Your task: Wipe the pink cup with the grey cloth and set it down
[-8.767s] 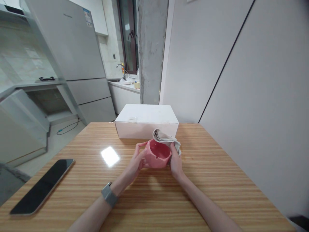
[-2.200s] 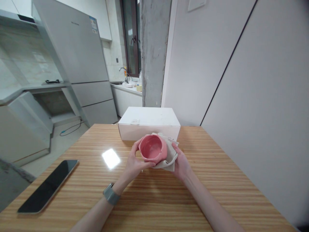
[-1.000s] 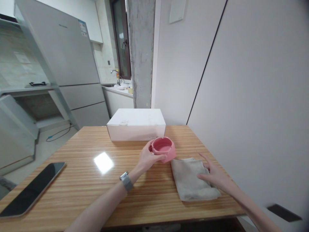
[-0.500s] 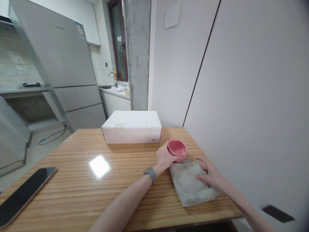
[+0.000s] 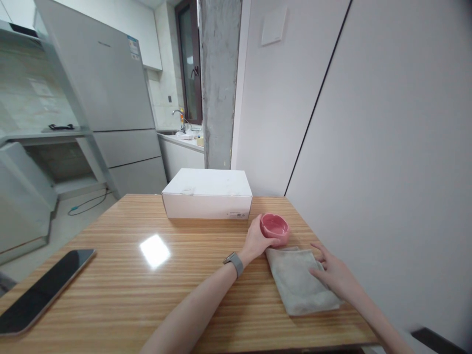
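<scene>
Our left grip (image 5: 257, 241) is clamped around the side of a pink ceramic bowl (image 5: 274, 228), fingers wrapped on its outer wall, with a metal-banded watch (image 5: 233, 263) on that wrist. The bowl sits toward the far right of the wooden tabletop (image 5: 110, 275), just beside the right front corner of a white cardboard box (image 5: 206, 206) and just beyond a folded grey-beige cloth (image 5: 298, 282). Our right grip (image 5: 332, 275) lies open, its fingers (image 5: 317, 273) spread on the cloth's right side near the tabletop's right edge. A black-screened smartphone (image 5: 44, 290) lies well apart at the left edge.
</scene>
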A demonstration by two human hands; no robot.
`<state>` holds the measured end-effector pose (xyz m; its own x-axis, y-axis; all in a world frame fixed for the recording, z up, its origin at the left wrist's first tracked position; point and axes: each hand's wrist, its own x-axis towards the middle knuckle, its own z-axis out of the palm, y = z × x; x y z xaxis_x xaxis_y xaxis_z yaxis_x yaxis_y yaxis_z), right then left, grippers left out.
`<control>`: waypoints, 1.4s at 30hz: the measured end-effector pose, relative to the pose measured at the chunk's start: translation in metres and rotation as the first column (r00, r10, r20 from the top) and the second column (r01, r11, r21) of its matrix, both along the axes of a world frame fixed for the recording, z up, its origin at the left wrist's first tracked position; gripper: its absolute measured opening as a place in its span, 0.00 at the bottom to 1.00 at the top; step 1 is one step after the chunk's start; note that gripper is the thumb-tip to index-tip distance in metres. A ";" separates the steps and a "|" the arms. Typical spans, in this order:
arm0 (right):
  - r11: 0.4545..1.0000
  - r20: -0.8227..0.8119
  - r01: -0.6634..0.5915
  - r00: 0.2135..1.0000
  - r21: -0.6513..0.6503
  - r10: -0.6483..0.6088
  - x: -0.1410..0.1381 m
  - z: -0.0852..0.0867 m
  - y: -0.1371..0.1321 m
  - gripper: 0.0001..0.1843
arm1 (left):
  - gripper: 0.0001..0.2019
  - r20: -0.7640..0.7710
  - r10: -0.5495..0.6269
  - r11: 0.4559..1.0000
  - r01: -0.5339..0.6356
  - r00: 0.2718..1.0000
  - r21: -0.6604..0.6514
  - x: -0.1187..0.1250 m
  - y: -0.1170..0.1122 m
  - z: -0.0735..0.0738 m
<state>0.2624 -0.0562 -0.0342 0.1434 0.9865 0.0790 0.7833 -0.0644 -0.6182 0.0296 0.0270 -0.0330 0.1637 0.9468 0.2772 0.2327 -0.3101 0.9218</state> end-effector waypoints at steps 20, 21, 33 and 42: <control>0.899 0.217 -0.378 0.918 0.220 0.332 -0.259 -0.032 -0.062 0.14 | 0.12 -0.689 0.163 0.986 -0.095 0.706 0.136 -0.173 -0.144 -0.016; 0.897 0.244 -0.375 0.916 0.235 0.319 -0.261 -0.034 -0.062 0.15 | 0.12 -0.711 0.177 0.984 -0.099 0.681 0.150 -0.173 -0.143 -0.019; 0.845 0.280 -0.441 0.888 0.301 0.364 -0.258 -0.038 -0.065 0.12 | 0.11 -0.710 0.226 0.971 -0.094 0.667 0.221 -0.175 -0.144 -0.028; 0.838 0.293 -0.440 0.888 0.323 0.354 -0.258 -0.040 -0.063 0.13 | 0.11 -0.723 0.224 0.972 -0.094 0.654 0.216 -0.174 -0.144 -0.027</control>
<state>0.0042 -0.1194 -0.0739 -0.3173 0.8444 0.4317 0.8054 0.4803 -0.3473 -0.1440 -0.1169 -0.0601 0.2262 0.9365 0.2679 0.8733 -0.3168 0.3702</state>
